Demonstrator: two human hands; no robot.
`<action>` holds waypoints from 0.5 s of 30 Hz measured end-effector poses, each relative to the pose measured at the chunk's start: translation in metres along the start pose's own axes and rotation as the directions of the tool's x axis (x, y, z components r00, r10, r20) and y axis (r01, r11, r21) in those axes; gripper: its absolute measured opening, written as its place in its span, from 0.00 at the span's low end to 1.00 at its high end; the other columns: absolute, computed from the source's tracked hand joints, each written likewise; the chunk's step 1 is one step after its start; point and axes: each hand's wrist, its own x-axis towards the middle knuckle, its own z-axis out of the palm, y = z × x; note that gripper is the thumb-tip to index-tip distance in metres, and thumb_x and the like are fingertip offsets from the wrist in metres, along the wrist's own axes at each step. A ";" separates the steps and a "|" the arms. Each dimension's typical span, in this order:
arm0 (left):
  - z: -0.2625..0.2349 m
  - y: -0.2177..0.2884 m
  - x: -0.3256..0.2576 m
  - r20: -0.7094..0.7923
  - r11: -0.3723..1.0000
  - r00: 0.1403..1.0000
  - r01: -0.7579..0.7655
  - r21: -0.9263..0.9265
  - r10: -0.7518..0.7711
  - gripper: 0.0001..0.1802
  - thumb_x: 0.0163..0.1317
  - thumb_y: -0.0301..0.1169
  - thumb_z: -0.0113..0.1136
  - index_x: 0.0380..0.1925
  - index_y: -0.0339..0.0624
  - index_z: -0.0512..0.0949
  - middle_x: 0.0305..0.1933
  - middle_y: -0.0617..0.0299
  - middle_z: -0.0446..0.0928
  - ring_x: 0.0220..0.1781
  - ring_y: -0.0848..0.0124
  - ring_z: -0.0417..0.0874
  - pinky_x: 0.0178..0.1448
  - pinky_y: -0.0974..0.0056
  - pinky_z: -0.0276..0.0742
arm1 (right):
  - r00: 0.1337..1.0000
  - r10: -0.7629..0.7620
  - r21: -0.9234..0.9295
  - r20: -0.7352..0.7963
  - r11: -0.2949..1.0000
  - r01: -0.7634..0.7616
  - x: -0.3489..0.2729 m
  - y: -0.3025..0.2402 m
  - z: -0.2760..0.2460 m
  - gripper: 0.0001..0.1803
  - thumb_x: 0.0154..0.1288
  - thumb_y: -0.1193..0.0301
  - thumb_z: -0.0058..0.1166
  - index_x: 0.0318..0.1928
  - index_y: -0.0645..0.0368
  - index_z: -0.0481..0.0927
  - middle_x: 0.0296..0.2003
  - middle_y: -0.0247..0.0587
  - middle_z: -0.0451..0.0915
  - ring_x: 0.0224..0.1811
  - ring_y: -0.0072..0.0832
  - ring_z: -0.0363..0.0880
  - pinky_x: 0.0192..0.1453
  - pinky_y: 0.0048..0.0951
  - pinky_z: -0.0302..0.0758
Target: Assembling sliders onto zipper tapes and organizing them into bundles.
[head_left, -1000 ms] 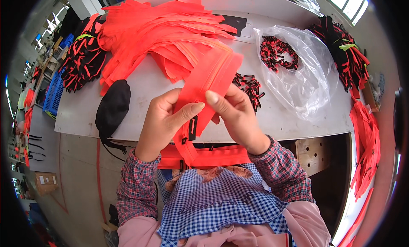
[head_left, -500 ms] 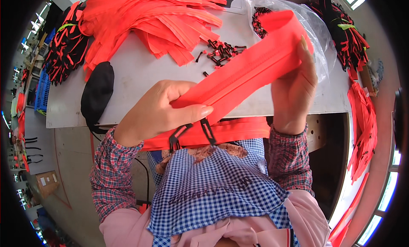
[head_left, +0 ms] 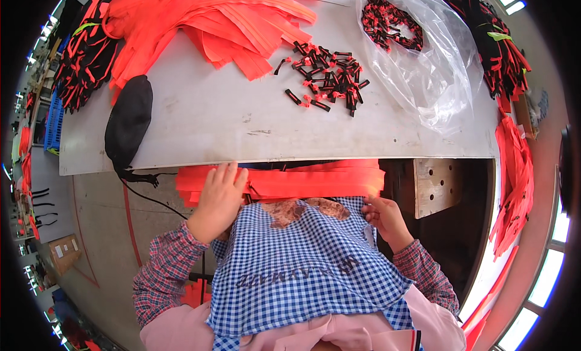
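Now the flat stack of orange fabric strips [head_left: 315,180] lies on the lap below the grey table edge [head_left: 302,150], long axis left-right. Left hand [head_left: 216,199] presses flat on its left end; right hand [head_left: 382,215] pinches the right end w/ fingertips.

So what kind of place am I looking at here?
Probably a small sewing or assembly workshop: a grey worktable heaped with orange straps, a scatter of black clips, and both hands laying straps across an apron.

Grey table [head_left: 242,127]: orange strips [head_left: 230,24], black clips [head_left: 327,78] (loose), plastic bag [head_left: 423,66].
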 end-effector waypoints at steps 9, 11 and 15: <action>-0.001 -0.001 0.011 0.090 0.986 0.996 0.023 -0.167 -0.008 0.24 0.59 0.28 0.64 0.56 0.32 0.75 0.68 0.37 0.67 0.65 0.48 0.72 0.65 0.51 0.71 | 0.292 -0.873 -0.681 0.391 -0.061 0.730 0.024 -0.086 0.084 0.09 0.66 0.75 0.58 0.47 0.57 0.83 0.43 0.37 0.83 0.43 0.37 0.80 0.42 0.33 0.78; -0.015 -0.005 0.021 0.064 0.975 0.998 0.005 -0.223 0.010 0.25 0.59 0.29 0.65 0.56 0.32 0.75 0.67 0.38 0.68 0.65 0.47 0.73 0.66 0.51 0.70 | 0.111 -0.832 -0.637 0.543 -0.322 0.700 0.052 -0.107 0.110 0.13 0.64 0.73 0.60 0.49 0.54 0.82 0.53 0.37 0.80 0.57 0.43 0.75 0.56 0.41 0.74; -0.031 -0.009 0.036 -0.011 0.966 0.999 -0.040 -0.255 0.039 0.25 0.60 0.31 0.66 0.56 0.32 0.75 0.64 0.40 0.70 0.65 0.47 0.73 0.68 0.50 0.69 | 0.091 -0.730 -0.628 0.678 -0.510 0.587 0.109 -0.153 0.166 0.21 0.65 0.63 0.60 0.58 0.49 0.77 0.66 0.39 0.70 0.71 0.52 0.61 0.69 0.56 0.60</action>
